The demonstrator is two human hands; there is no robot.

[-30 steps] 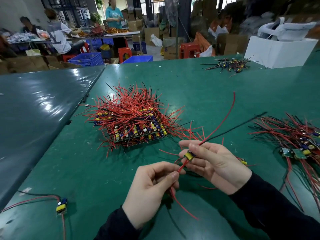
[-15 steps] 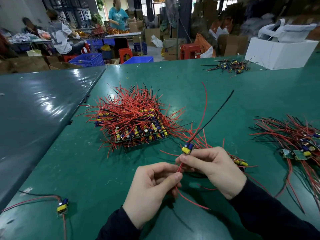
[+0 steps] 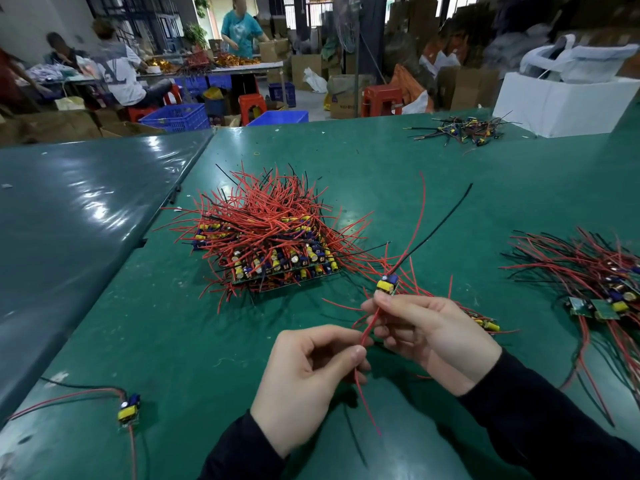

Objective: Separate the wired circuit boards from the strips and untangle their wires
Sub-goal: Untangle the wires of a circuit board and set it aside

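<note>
Hands meet above the green vinyl-covered table (image 3: 346, 161). The right hand (image 3: 429, 336) is closed around the wires just under a small circuit board with a yellow block and a blue component (image 3: 388, 285), which stands out above its fingertips. From that board a long red wire (image 3: 420, 216) and a long black wire (image 3: 440, 225) rise up and away from the right hand. A lower red wire (image 3: 367, 332) runs down from the right hand into the left hand (image 3: 304, 379), whose thumb and forefinger pinch it; its loose end hangs out below the left hand, towards the dark sleeves.

Beyond both hands, and left of the right hand, sits a big heap of stacked green board strips bristling with red and black wires (image 3: 273, 237). Just behind the right hand, partly hidden by it, lies a short strip with yellow parts (image 3: 486, 323). Well off to the right of the right hand lies a second bundle of boards with red and black wires (image 3: 609, 282). Far to the left of the left hand, near the table edge, a single separated board with a yellow block (image 3: 129, 408) rests with its wires spread flat. Far beyond the right hand a small dark tangle of wired parts (image 3: 464, 130) lies beside a white box (image 3: 554, 105).
</note>
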